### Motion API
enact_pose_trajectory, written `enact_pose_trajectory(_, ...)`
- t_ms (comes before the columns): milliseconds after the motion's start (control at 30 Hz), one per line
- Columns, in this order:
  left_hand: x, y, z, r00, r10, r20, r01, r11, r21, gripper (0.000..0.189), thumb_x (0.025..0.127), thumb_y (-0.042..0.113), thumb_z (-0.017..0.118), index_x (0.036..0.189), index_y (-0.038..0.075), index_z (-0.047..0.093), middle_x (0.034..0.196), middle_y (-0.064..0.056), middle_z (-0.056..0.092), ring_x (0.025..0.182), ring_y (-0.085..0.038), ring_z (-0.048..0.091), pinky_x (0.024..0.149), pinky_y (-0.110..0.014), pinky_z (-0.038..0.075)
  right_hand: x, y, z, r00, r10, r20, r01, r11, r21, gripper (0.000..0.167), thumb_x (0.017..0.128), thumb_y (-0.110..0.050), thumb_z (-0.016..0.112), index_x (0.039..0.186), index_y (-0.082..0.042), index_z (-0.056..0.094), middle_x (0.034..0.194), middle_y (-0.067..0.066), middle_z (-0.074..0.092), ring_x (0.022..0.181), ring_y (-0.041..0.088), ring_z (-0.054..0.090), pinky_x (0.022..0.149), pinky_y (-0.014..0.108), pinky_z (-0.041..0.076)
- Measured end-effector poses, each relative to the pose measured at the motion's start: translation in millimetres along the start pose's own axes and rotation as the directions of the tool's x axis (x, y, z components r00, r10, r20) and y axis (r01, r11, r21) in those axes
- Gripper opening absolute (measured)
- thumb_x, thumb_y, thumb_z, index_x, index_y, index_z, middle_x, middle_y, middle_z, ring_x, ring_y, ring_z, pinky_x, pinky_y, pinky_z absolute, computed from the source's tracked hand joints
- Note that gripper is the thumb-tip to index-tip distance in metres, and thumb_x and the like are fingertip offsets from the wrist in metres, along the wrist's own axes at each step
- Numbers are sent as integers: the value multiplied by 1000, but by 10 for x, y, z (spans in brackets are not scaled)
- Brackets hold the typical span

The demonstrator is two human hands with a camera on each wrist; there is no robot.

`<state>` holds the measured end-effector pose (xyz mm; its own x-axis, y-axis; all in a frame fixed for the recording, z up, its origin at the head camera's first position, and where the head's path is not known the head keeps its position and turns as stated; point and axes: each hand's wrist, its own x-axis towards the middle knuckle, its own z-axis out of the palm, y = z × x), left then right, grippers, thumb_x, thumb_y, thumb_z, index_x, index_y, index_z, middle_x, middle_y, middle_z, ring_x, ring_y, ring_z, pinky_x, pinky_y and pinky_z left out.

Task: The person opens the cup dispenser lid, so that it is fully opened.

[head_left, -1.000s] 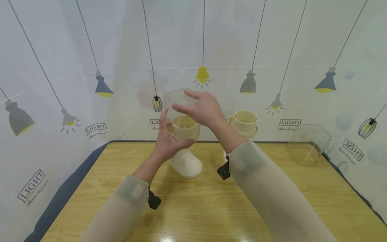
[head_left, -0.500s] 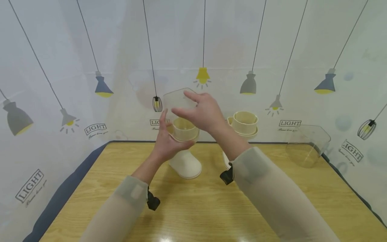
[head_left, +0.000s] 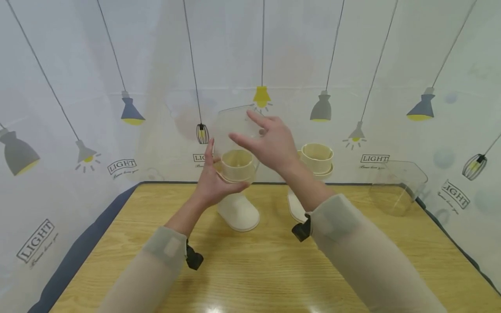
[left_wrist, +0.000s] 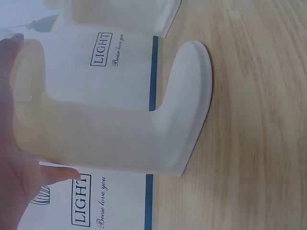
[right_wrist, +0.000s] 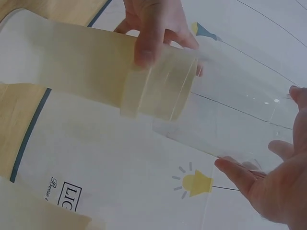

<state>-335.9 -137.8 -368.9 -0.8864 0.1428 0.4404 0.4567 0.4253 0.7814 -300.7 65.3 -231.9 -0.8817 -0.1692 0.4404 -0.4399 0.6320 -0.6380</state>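
A cream boot-shaped stand [head_left: 239, 213] with a round cup-like top stands upright on the wooden table. My left hand [head_left: 213, 184] grips the collar below its rim, thumb in front and fingers round the far side. My right hand [head_left: 275, 141] holds a clear plastic container [head_left: 235, 124] from the right, just above the stand's top. In the right wrist view, the clear container [right_wrist: 235, 105] is tilted relative to the cream rim, its end close to that rim. Whether they touch there I cannot tell. The left wrist view shows the stand's side [left_wrist: 110, 134] and foot.
Behind my right forearm is a second cream stand [head_left: 318, 160] of the same kind. A second clear container [head_left: 397, 191] sits at the table's back right. Beyond the table's back edge hangs a pale curtain [head_left: 231, 52] printed with lamps.
My right hand and the clear container have risen slightly and shifted right, away from the stand's top. My left hand keeps its grip on the stand, nearly unmoved.
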Motion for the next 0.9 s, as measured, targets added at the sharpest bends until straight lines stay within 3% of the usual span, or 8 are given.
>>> enact_pose_trajectory(233,9,-29,-75,998,-58,30,59,998,-33,152,67,41,102,165,47,-14,154,-22,46,142,-37,51,117,-58,47,-67,-5,-296,998,1,-67,5,995,100,78,87,-59,82,157,-38,53,156,16,51,131,33,68,97,47,62)
enact_pose_trajectory(600,-40,-69,-104,994,-97,41,101,990,-100,145,67,37,103,166,44,-3,159,-13,36,137,-33,53,123,-56,40,-237,118,-589,997,18,-76,-10,994,106,77,88,-59,81,157,-43,51,158,8,51,135,30,65,100,49,61)
enact_pose_trajectory(767,-121,-38,-67,991,-128,-34,125,990,-71,137,69,48,100,168,32,7,163,-12,31,145,-31,44,126,-57,36,-335,161,-714,996,7,-89,0,997,81,74,88,-61,80,155,-47,50,159,0,52,135,25,66,99,49,61)
enact_pose_trajectory(900,-193,9,2,974,-184,-134,179,983,-43,133,69,57,97,168,20,17,164,-14,33,151,-31,39,126,-57,36,-453,183,-827,993,-6,-116,15,997,78,71,88,-58,82,152,-50,52,158,-3,54,132,24,68,95,44,62)
